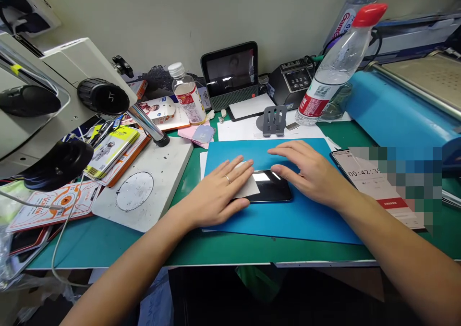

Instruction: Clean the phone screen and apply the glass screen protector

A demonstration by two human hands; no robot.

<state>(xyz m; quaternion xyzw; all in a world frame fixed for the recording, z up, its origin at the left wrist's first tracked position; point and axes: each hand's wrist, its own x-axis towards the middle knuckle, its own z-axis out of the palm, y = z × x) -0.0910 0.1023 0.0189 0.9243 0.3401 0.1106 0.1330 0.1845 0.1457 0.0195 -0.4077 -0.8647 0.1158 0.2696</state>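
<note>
A black phone [275, 189] lies flat on a blue mat [288, 223] in front of me. Over its left part is a pale cloth or sheet of paper [252, 187]; which of the two I cannot tell. My left hand [223, 191] rests flat on that pale piece, fingers stretched out, with a ring on one finger. Just above the phone's right end hovers my right hand [306, 172], its thumb and fingers apart and nothing between them. Part of the phone's left end is hidden under the left hand.
A microscope stand base [169, 172] and stacked boxes [111, 153] crowd the left. Behind the mat are a grey phone stand [274, 121], a small bottle [189, 98] and a screen device [230, 74]. A red-capped bottle [324, 83] and a timer phone [367, 179] stand and lie rightward.
</note>
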